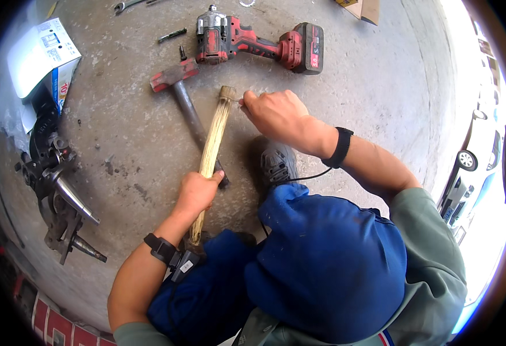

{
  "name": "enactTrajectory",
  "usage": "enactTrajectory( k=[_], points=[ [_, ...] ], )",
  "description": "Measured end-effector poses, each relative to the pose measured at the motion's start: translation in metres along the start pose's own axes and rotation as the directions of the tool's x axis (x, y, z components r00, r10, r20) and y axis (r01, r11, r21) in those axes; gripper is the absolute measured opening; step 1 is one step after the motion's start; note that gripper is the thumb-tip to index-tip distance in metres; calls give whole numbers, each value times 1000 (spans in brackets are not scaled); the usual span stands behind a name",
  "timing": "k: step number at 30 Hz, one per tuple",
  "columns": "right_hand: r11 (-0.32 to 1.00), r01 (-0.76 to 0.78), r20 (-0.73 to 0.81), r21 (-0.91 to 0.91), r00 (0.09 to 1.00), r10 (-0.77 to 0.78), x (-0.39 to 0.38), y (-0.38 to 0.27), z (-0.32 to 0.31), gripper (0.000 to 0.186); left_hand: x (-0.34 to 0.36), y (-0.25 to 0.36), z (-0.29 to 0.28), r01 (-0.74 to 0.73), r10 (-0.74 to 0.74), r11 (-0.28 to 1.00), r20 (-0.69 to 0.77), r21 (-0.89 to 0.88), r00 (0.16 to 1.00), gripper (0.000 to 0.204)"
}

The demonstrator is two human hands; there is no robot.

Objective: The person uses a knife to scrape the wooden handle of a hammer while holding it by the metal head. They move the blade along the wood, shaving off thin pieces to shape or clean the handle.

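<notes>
My left hand [197,195] is closed around the lower part of a pale, rough wooden handle [214,138], which slants up and away from my lap. A darker brown band [227,93] rings its far end. Beside that end my right hand [279,114] is closed, thumb and fingertips pinched together. Something thin seems to run from the band to the fingertips, too small to make out. The handle's near end is at my blue-clad leg, partly hidden by my left wrist. A hammer with a worn red head [174,75] and dark shaft lies on the floor just left of the handle.
A red and black cordless impact wrench [259,43] lies beyond my hands, near a dark metal bit [172,36]. Black metal parts with bare shafts [71,196] and a white carton [46,55] sit at left. My grey shoe [278,161] is below my right hand.
</notes>
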State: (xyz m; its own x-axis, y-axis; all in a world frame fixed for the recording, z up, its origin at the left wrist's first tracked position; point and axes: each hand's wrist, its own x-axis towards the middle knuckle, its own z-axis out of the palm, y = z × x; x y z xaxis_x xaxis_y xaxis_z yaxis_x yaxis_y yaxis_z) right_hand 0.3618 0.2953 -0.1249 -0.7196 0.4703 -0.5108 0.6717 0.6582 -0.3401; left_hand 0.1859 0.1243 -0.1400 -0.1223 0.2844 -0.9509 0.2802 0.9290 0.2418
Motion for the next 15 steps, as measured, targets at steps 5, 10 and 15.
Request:
enactTrajectory(
  k=[5,10,15],
  points=[
    [997,78,-25,-21,997,-78,-6,-1,10,28,-4,3,1,22,-21,999,-17,48,1000,49],
    [999,49,46,-19,998,-48,-5,-4,8,16,3,-5,4,-23,26,997,-35,80,999,50],
    [1000,20,-143,-6,990,-20,11,12,14,27,17,-21,9,-120,137,982,-108,146,985,51]
  ],
)
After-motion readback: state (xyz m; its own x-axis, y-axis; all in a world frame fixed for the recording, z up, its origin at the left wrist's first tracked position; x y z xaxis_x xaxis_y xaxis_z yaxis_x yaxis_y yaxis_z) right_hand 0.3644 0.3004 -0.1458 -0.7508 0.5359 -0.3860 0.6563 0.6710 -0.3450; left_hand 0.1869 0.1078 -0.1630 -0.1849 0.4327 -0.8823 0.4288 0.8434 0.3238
